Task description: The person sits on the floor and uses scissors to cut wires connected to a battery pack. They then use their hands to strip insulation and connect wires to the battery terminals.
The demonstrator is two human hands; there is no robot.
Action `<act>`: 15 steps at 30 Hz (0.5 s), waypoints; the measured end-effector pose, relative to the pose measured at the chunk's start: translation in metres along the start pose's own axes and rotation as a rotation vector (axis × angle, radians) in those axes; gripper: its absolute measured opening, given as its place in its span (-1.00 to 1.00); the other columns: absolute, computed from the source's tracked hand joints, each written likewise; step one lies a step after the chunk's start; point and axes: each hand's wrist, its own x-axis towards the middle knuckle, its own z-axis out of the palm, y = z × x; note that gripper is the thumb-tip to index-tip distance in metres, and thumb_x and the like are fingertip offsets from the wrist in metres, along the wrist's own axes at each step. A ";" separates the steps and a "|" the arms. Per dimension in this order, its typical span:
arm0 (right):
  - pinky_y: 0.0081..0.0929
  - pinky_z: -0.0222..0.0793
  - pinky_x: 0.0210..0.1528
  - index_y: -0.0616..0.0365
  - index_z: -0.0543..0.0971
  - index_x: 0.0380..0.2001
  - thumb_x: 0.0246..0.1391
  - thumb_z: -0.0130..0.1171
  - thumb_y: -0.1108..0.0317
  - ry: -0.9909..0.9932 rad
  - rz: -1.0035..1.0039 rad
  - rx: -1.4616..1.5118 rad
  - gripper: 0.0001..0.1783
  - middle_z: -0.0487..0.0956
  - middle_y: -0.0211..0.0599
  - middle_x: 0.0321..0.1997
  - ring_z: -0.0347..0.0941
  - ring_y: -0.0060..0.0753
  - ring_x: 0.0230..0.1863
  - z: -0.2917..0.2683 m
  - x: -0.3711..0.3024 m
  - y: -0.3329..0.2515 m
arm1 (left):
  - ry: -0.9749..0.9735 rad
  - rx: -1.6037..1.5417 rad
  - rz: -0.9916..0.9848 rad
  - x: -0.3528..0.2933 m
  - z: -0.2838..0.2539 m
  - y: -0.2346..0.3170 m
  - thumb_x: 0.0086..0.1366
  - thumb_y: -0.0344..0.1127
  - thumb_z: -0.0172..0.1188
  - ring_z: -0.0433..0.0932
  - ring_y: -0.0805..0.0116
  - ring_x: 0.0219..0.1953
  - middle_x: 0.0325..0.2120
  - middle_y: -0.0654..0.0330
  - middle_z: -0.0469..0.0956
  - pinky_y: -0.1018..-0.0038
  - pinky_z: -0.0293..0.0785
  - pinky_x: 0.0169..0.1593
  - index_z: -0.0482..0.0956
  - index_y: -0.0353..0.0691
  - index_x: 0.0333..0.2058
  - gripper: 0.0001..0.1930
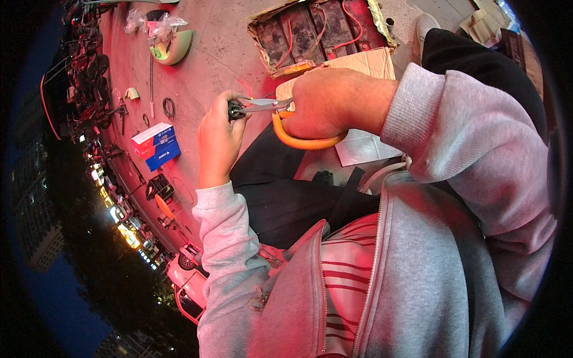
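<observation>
My left hand is closed around a small dark part held at its fingertips. My right hand grips a pair of scissors with orange handles; the metal blades point left and touch the dark part. Both hands are raised above my lap, with grey sleeves on both arms.
A box of dark batteries with red wires lies on the pavement ahead, with cardboard beside it. A blue, white and red carton, a coil of wire, a pale green shell and plastic bags lie to the left.
</observation>
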 end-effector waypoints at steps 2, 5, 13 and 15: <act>-0.12 0.49 -0.05 0.33 0.68 -0.35 0.08 -0.04 -0.07 -0.024 0.001 -0.022 -0.40 0.63 0.19 -0.26 0.59 0.16 -0.16 -0.003 0.001 -0.002 | 0.003 0.008 -0.001 0.000 0.000 0.000 0.11 -0.53 0.35 0.65 0.24 -0.24 -0.28 0.06 0.62 0.38 0.53 -0.17 0.47 -0.25 -0.03 -0.57; -0.13 0.49 -0.05 0.31 0.68 -0.32 0.10 -0.04 -0.02 -0.057 0.017 -0.062 -0.44 0.64 0.17 -0.24 0.59 0.15 -0.14 -0.005 0.001 -0.005 | -0.004 0.048 0.012 0.001 0.000 0.002 0.11 -0.51 0.35 0.66 0.17 -0.23 -0.27 0.04 0.63 0.34 0.53 -0.17 0.48 -0.24 -0.04 -0.58; -0.13 0.52 -0.11 0.24 0.70 -0.32 0.11 0.00 0.09 -0.032 0.047 -0.168 -0.56 0.66 0.07 -0.24 0.61 0.09 -0.16 0.001 -0.002 -0.008 | -0.022 0.132 -0.005 0.001 0.006 0.006 0.10 -0.39 0.35 0.61 -0.04 -0.24 -0.35 0.04 0.63 0.17 0.47 -0.18 0.49 -0.14 -0.07 -0.61; -0.13 0.53 -0.13 0.22 0.69 -0.33 0.11 0.02 0.08 0.006 0.054 -0.163 -0.57 0.67 0.04 -0.27 0.62 0.06 -0.18 0.003 -0.004 -0.008 | -0.026 0.134 -0.026 0.000 0.007 0.006 0.11 -0.38 0.35 0.62 -0.04 -0.23 -0.35 0.03 0.63 0.18 0.48 -0.19 0.49 -0.15 -0.06 -0.61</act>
